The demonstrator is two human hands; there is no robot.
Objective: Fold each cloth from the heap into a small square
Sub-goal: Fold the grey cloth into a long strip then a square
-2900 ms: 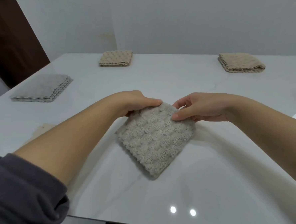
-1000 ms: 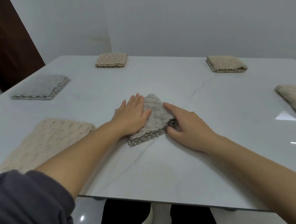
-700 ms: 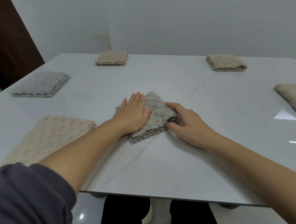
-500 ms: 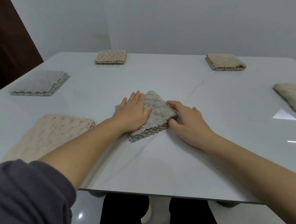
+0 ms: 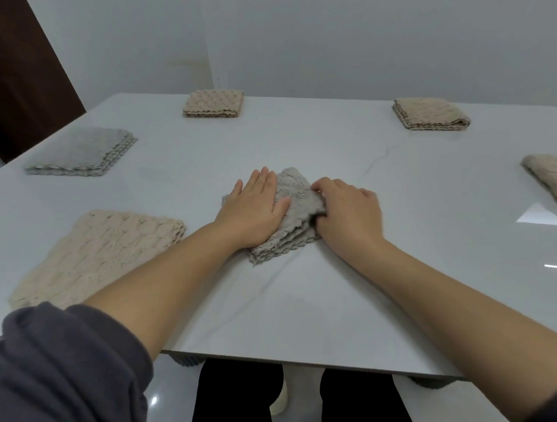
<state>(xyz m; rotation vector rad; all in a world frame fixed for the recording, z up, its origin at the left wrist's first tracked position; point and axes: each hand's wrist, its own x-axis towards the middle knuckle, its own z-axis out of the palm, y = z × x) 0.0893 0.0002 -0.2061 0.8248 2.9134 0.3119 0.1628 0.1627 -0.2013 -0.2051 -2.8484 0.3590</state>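
A small grey fluffy cloth (image 5: 294, 193), folded into a thick square, lies in the middle of the white table (image 5: 308, 290). My left hand (image 5: 254, 209) rests flat on its left half, fingers together, pressing it down. My right hand (image 5: 345, 213) is at the cloth's right edge with its fingers curled around the folded layers there. The part of the cloth under both hands is hidden.
A larger beige cloth (image 5: 100, 251) lies flat at the near left. A folded grey cloth (image 5: 81, 152) sits at the far left. Folded beige cloths lie at the back centre (image 5: 213, 104), back right (image 5: 429, 115) and right edge (image 5: 555, 179).
The cloth went from a single flat square to a smaller, thicker fold. My left hand stayed flat on it; my right hand moved in and curled onto its right edge.
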